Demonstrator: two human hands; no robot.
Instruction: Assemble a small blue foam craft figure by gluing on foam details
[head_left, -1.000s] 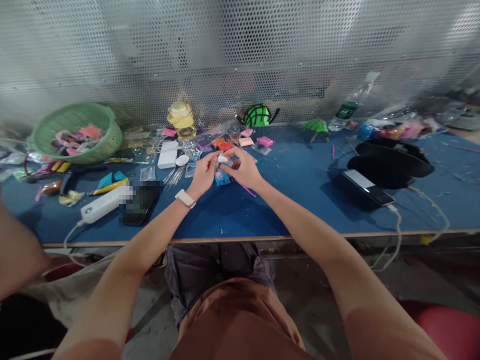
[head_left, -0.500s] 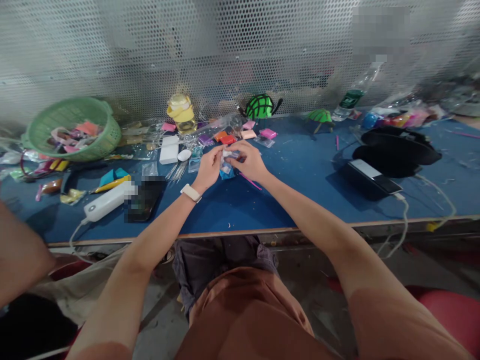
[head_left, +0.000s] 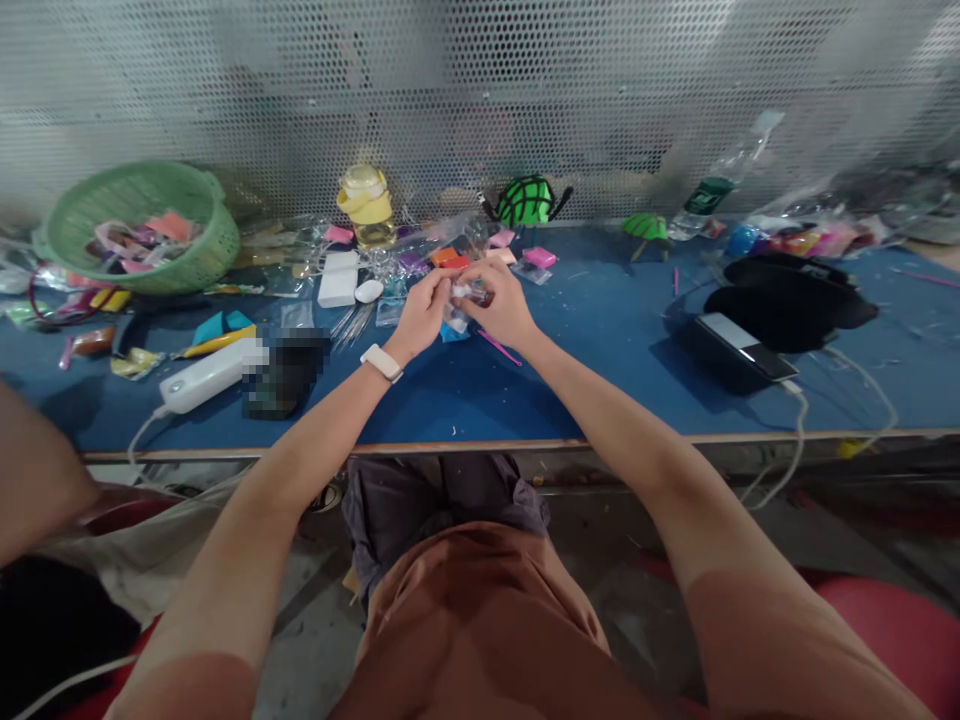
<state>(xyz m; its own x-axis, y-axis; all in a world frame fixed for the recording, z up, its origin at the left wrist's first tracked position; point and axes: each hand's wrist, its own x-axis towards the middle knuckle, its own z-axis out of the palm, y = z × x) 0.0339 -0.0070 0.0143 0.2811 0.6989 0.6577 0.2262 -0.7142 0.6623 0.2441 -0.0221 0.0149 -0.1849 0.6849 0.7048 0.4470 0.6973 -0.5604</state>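
My left hand (head_left: 422, 315) and my right hand (head_left: 501, 303) meet over the blue table, fingers pinched on a small clear plastic packet (head_left: 459, 292) with something whitish in it. Just below the packet lies a light-blue piece (head_left: 453, 333). A thin pink stick (head_left: 500, 349) rests under my right hand. Behind my fingers are orange (head_left: 443, 257) and bright pink (head_left: 539, 257) clay packets. To the left of my left hand are a white spoon (head_left: 368, 291), a white box (head_left: 339, 279) and several thin metallic sticks (head_left: 352, 325).
A green basket (head_left: 214, 235) of packets stands at the left. Further round are a yellow-topped bottle (head_left: 366, 205), green turtle-like figures (head_left: 527, 203), a clear bottle (head_left: 712, 190), a black case (head_left: 795, 300), a power bank (head_left: 210, 377) and a phone (head_left: 285, 375). Another person's arm (head_left: 37, 475) shows at the left edge.
The view has shifted slightly, so the table edge sits higher. My fingers have moved a little around the clear packet, which both hands still hold.
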